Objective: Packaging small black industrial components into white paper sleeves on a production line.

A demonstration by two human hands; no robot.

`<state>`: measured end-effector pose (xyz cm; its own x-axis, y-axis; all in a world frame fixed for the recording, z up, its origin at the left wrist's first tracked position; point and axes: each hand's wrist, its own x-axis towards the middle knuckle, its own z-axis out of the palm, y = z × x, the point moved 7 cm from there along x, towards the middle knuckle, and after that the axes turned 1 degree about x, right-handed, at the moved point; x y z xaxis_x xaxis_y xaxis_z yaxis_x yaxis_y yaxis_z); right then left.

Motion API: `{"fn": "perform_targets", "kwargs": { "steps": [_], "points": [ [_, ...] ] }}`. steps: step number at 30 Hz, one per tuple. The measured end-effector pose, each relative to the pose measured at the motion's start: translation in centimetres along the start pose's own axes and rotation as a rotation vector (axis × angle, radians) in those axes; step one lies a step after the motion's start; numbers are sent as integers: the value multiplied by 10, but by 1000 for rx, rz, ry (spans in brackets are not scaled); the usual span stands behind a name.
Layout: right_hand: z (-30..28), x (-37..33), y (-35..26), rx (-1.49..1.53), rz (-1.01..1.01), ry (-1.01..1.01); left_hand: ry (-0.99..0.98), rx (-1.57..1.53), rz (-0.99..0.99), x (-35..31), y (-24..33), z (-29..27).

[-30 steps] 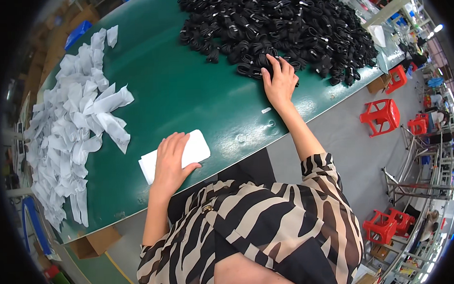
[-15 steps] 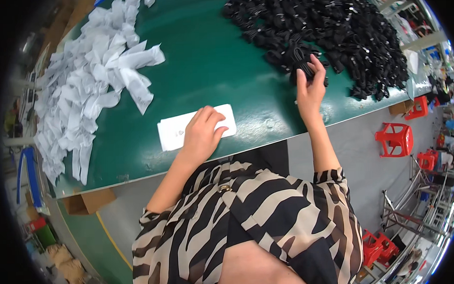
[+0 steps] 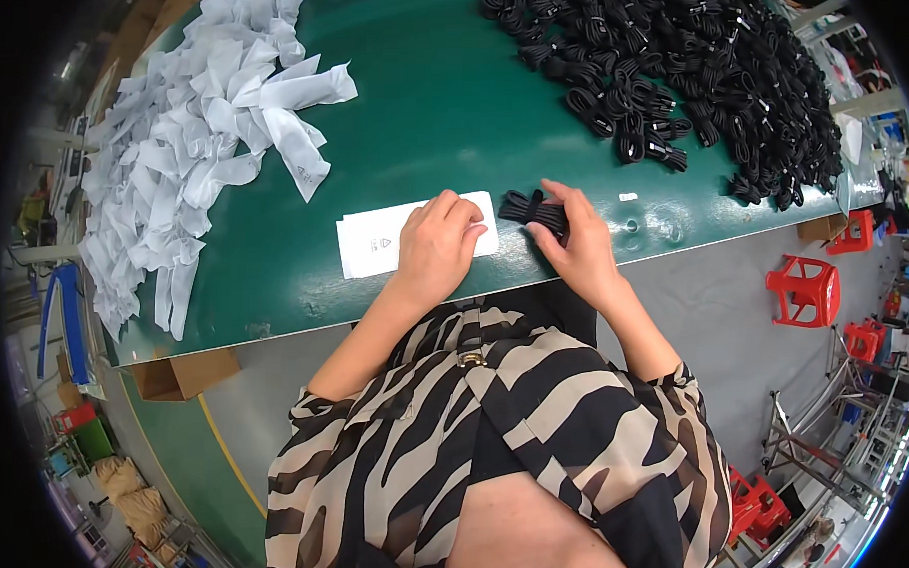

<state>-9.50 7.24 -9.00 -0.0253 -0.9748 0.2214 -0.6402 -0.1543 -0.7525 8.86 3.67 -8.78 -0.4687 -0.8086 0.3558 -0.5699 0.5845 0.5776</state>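
A bundled black cable point(image 3: 534, 213) is in my right hand point(image 3: 583, 241), held between thumb and fingers just right of a flat stack of white plastic bags point(image 3: 371, 245). My left hand point(image 3: 438, 242) rests across that stack. Its fingers are curled and the thumb meets them on the top bag near the stack's right end. The fingertips partly hide what they pinch. The cable's near end points at the bags and stays a little apart from them.
A big heap of bundled black cables point(image 3: 687, 66) covers the far right of the green table point(image 3: 418, 105). Filled white bags point(image 3: 180, 163) are piled along the left. A small white slip point(image 3: 628, 196) lies right of my right hand. Red stools point(image 3: 807, 290) stand beyond the table's near edge.
My right hand has come away from the heap, moving left and nearer with one cable bundle. My left hand has stayed on the bags, its fingers now drawn together at their right end.
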Motion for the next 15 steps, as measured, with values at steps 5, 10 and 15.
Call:
{"fn": "perform_targets", "kwargs": {
  "steps": [5,10,15],
  "points": [
    [-2,0,-4,-96,-47,18,19,-37,-17,1,2,-4],
    [5,-3,-16,-239,-231,-9,35,-38,-10,0,0,-4],
    [-1,-5,-23,29,-221,69,11,-121,-123,-3,-8,-3]
  ]
}}
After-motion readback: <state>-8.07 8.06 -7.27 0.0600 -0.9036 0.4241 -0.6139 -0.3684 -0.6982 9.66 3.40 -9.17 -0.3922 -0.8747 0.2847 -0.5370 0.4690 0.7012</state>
